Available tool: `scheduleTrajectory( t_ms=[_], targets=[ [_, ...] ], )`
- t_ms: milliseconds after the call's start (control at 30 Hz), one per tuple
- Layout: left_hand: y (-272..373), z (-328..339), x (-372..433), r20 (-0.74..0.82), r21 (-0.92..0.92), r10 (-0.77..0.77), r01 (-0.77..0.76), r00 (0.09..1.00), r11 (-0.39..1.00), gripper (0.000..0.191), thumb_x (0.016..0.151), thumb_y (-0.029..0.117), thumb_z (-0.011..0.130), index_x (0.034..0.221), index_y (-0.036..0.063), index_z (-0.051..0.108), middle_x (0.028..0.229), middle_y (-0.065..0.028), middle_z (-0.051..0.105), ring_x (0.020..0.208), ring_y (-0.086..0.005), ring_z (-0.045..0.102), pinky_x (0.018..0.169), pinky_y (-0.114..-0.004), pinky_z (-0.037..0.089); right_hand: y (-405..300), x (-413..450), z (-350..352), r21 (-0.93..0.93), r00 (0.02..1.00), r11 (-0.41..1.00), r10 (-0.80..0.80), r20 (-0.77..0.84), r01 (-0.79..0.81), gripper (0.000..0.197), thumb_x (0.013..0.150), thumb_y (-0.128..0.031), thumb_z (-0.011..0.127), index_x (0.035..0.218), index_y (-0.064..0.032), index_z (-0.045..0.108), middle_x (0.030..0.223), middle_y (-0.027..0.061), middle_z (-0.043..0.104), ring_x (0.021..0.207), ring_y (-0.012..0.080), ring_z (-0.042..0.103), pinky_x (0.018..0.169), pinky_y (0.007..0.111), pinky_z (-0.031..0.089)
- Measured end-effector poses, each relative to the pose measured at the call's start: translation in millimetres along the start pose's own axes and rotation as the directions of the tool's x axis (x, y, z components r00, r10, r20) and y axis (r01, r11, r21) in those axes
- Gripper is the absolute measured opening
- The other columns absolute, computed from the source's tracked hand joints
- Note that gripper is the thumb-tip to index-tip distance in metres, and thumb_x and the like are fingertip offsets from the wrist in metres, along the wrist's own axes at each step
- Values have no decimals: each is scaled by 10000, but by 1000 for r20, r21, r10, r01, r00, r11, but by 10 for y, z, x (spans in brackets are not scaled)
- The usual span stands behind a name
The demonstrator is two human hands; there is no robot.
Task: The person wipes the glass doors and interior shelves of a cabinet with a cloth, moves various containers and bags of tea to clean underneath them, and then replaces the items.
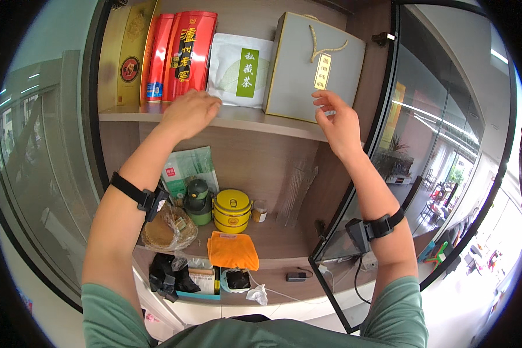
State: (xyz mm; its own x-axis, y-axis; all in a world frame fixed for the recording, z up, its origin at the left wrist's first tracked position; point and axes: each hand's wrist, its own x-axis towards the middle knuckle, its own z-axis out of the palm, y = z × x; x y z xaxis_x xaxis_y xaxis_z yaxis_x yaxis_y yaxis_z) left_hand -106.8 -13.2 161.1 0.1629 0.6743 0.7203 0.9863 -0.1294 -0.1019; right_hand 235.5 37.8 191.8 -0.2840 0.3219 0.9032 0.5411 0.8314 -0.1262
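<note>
My left hand (192, 114) is at the upper shelf's front edge, its fingers bent before the foot of a red liquor box (199, 48) and close to a white tea pouch (223, 58) with a green label. Whether those fingers touch or grip anything is hidden by the back of the hand. My right hand (340, 124) hovers in front of a grey gift box (302, 82) with gold edging and a rope handle; its fingers are apart and hold nothing. Beside the red box stands a narrower red box (158, 58), with a gold box (132, 52) at the far left.
Glass doors (439, 100) flank the cabinet. On the middle shelf are a yellow lunch pot (232, 204), a green flask (198, 209), a plastic-wrapped basket (161, 230), a small jar (259, 212) and an orange cloth (233, 252) over the edge. Below lies a black adapter (296, 276).
</note>
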Motion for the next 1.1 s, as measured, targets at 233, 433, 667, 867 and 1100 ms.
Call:
scheduleTrajectory(
  t_ms=[233,433,667,867,1100],
  targets=[
    [-46,-120,124,213,-228,101,-51,972,972,500,1041,397,411,1385,113,636,1398,-144,622,1290,-336,568,1098,-440,448,215,1001,-227,-548,964,800,-263,44,243,382,921,-214,691,1293,-139,644,1217,135,668,1127,339,637,955,451,537],
    [-45,-74,132,229,-175,-28,69,973,982,497,1012,462,450,1284,139,713,1304,-146,683,1220,-334,624,1025,-454,493,490,1960,-352,-617,942,778,-286,-178,120,451,967,-296,658,1351,-66,607,1312,178,633,1234,358,568,1072,451,465],
    [9,-70,132,191,-110,-49,71,980,991,459,993,465,440,1169,178,753,1204,-135,712,1155,-341,645,964,-484,509,674,2530,-222,-572,997,819,6,80,41,541,1015,-482,567,1342,-56,631,1365,203,612,1238,400,559,1069,480,456],
    [-19,-96,84,177,-97,-59,77,982,992,452,981,438,432,1144,169,756,1187,-143,715,1126,-357,657,932,-493,525,519,2453,-78,-664,965,741,-237,-112,105,561,948,-528,679,1264,-65,661,1242,215,622,1167,410,590,1031,470,475],
    [-3,-52,112,149,-81,-51,64,987,995,470,969,439,408,1149,173,751,1172,-132,722,1114,-360,662,927,-496,531,529,2385,-285,-539,981,831,-188,-46,134,752,798,-639,787,1301,-100,641,1270,175,628,1221,364,600,1029,473,498]
  ],
)
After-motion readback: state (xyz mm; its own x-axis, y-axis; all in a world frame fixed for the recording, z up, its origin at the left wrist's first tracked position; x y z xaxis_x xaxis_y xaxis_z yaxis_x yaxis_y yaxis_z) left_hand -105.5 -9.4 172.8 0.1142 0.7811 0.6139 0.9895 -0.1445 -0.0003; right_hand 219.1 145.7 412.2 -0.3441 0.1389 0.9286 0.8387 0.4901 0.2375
